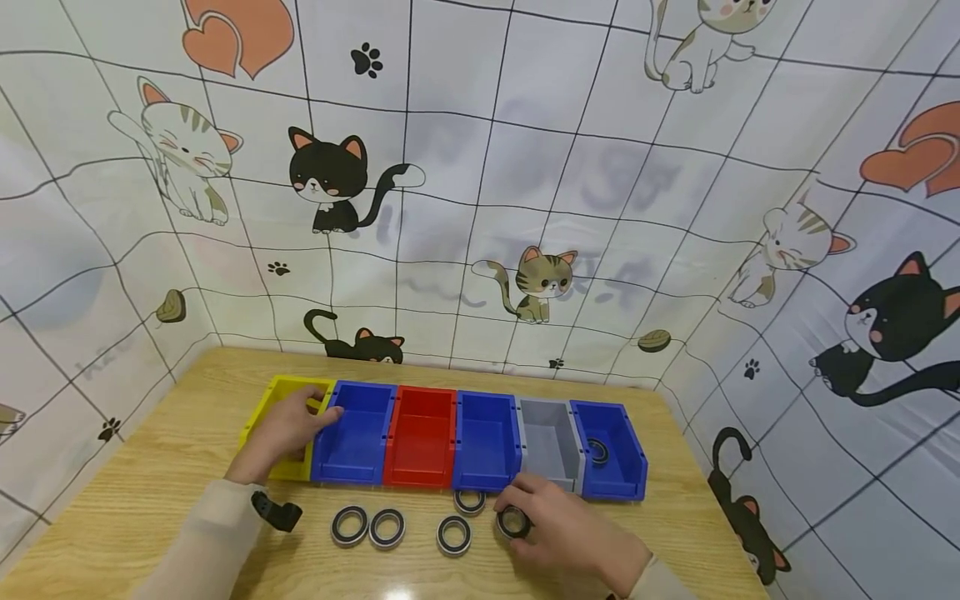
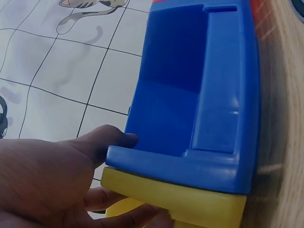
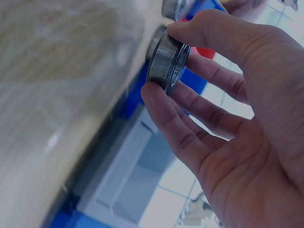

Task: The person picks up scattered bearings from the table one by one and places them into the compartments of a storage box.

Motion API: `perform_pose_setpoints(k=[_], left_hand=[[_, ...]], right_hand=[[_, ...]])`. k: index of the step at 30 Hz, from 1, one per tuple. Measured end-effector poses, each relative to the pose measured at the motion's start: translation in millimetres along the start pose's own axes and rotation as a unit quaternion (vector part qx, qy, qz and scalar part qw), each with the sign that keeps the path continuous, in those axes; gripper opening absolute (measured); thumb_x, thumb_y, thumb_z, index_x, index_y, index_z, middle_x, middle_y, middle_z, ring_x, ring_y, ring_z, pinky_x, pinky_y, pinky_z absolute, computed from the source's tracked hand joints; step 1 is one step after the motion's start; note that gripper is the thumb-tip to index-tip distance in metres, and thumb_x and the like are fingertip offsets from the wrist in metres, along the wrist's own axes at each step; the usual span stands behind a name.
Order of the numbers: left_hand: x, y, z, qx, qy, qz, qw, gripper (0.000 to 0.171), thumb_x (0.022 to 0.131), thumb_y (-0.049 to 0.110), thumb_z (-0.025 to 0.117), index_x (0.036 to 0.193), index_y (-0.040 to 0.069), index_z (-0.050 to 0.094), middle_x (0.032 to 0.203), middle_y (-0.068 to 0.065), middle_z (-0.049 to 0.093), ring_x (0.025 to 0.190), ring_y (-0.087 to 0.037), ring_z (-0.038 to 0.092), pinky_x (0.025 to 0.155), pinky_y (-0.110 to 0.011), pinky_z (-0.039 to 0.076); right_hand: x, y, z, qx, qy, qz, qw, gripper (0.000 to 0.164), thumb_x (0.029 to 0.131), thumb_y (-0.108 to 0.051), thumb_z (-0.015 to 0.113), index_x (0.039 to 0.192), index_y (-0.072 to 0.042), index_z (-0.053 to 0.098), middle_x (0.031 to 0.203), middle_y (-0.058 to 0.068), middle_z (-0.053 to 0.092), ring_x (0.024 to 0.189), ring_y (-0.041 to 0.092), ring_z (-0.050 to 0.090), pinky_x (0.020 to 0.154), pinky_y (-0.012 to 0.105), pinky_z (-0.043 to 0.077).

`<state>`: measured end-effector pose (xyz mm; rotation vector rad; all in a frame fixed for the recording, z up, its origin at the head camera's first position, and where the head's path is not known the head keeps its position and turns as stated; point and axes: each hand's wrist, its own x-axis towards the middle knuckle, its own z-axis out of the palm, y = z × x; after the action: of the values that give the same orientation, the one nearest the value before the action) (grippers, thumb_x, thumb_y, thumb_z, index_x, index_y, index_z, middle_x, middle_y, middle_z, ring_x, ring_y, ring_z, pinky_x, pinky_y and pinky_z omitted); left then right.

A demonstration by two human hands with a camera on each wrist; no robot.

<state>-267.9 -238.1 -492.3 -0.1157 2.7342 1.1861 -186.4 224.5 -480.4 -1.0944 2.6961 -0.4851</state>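
Note:
My right hand (image 1: 558, 529) pinches a ball bearing (image 3: 164, 59) by its outer rim between thumb and fingertips, close over the table in front of the grey bin (image 1: 551, 433). The bearing is a steel ring with a dark face. My left hand (image 1: 288, 425) straddles the side walls where the yellow bin (image 1: 258, 404) meets the left blue bin (image 1: 352, 454). In the left wrist view, its thumb hooks over the blue wall and its other fingers lie on the yellow side, partly hidden. Another bearing (image 1: 604, 452) lies inside the rightmost blue bin (image 1: 630, 479).
Several loose bearings (image 1: 335, 527) lie on the wooden table (image 1: 135, 500) in front of the bins. A red bin (image 1: 420, 458) and a middle blue bin (image 1: 487, 454) complete the row. Behind stands a cat-print curtain (image 1: 450, 167).

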Motion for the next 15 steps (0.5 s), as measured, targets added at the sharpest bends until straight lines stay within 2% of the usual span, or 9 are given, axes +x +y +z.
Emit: perform_pose_setpoints(k=[8, 13, 15], left_hand=[[3.0, -1.4, -2.9, -0.010, -0.003, -0.006, 0.9999, 0.073, 0.116, 0.040, 0.072, 0.158, -0.016, 0.052, 0.141, -0.042, 0.068, 0.113, -0.043, 0.075, 0.086, -0.050, 0.073], [4.6, -3.0, -2.5, -0.007, -0.001, -0.002, 1.0000, 0.070, 0.115, 0.036, 0.073, 0.157, -0.016, 0.053, 0.137, -0.040, 0.070, 0.111, -0.043, 0.075, 0.089, -0.050, 0.073], [4.6, -2.3, -2.4, -0.008, -0.001, -0.002, 1.0000, 0.069, 0.115, 0.036, 0.073, 0.157, -0.015, 0.053, 0.137, -0.039, 0.070, 0.111, -0.043, 0.074, 0.088, -0.050, 0.073]], right_hand=[[-12, 15, -29, -0.013, 0.038, 0.005, 0.999, 0.040, 0.098, -0.013, 0.093, 0.133, -0.019, 0.075, 0.127, 0.000, 0.073, 0.092, -0.001, 0.058, 0.077, 0.024, 0.055], [-16, 26, -43, -0.029, 0.071, 0.005, 0.997, 0.038, 0.098, -0.011, 0.092, 0.132, -0.016, 0.076, 0.124, 0.001, 0.073, 0.081, -0.003, 0.051, 0.072, 0.022, 0.050], [-16, 30, -47, -0.035, 0.081, 0.011, 0.996, 0.037, 0.097, -0.011, 0.092, 0.131, -0.015, 0.077, 0.123, 0.001, 0.073, 0.081, -0.003, 0.052, 0.071, 0.022, 0.052]])
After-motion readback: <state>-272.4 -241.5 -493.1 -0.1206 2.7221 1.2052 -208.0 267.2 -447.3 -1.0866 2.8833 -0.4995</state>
